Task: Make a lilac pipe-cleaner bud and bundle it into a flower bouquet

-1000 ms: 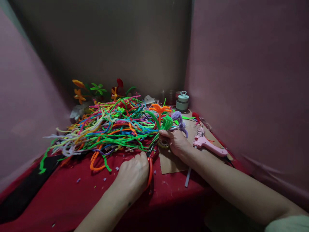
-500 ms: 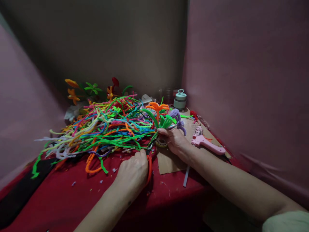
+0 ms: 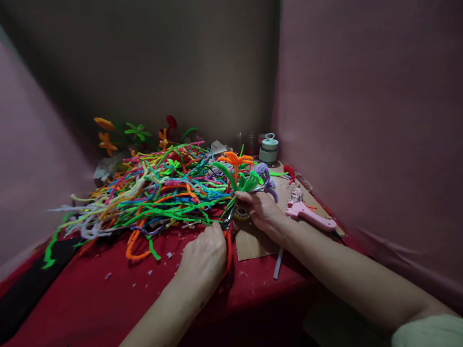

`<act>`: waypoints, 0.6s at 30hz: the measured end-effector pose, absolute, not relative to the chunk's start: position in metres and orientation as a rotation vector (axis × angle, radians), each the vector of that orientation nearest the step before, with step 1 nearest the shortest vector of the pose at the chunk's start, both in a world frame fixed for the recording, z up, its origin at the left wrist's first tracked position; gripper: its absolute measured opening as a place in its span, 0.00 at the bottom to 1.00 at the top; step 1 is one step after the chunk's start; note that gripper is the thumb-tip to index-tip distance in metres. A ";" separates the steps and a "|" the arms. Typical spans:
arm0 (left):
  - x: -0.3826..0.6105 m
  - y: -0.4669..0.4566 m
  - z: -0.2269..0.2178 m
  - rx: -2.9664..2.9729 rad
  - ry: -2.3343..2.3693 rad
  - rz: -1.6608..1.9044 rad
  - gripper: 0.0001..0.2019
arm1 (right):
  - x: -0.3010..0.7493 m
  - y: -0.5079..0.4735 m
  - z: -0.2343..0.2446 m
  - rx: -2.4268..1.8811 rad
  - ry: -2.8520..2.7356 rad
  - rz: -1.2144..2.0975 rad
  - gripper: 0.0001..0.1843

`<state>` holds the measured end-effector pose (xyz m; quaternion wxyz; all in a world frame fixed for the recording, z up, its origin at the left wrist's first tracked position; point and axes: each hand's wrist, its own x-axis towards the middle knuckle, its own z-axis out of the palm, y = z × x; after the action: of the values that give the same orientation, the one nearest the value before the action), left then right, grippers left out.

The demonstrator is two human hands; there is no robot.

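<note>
My left hand [image 3: 205, 250] is closed around the red handles of a pair of pliers [image 3: 228, 246]. Their dark metal jaws are at the lower ends of green stems, below my right hand; whether they grip a stem is too small to tell. Between the thumb and fingers of my right hand [image 3: 262, 209] is a pipe-cleaner flower bunch [image 3: 236, 166], held upright. It has an orange bloom on top, green leaves around it and a drooping purple part [image 3: 265, 173] to the right. My right fingers hide the middle of the stems.
A big tangle of coloured pipe cleaners [image 3: 155, 193] covers the left and middle of the red cloth [image 3: 144, 299]. A pink glue gun [image 3: 309, 214] lies on a cardboard sheet [image 3: 253, 246] at right, with a tape roll [image 3: 241, 212] under my hand. Behind stands a pale green jar [image 3: 268, 149].
My left hand and the pliers have shifted slightly right and up, closer under the stems. My right hand and the flower bunch stay nearly in place.
</note>
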<state>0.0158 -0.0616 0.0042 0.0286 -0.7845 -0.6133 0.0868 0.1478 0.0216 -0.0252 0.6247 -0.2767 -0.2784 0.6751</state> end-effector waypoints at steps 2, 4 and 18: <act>0.018 -0.062 0.005 -2.424 -1.882 0.273 0.15 | 0.148 0.021 -0.024 -0.635 -0.637 1.554 0.11; 0.018 -0.063 0.005 -2.431 -1.858 0.274 0.16 | 0.147 0.020 -0.022 -0.641 -0.629 1.550 0.12; -0.067 -0.078 0.009 -2.435 -1.980 0.316 0.21 | 0.148 0.024 -0.025 -0.691 -0.543 1.525 0.11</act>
<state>-0.0671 -0.0781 0.0095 -0.0064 -0.7720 -0.6276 0.1002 0.1483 0.0236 -0.0249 0.6373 -0.3025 -0.2380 0.6677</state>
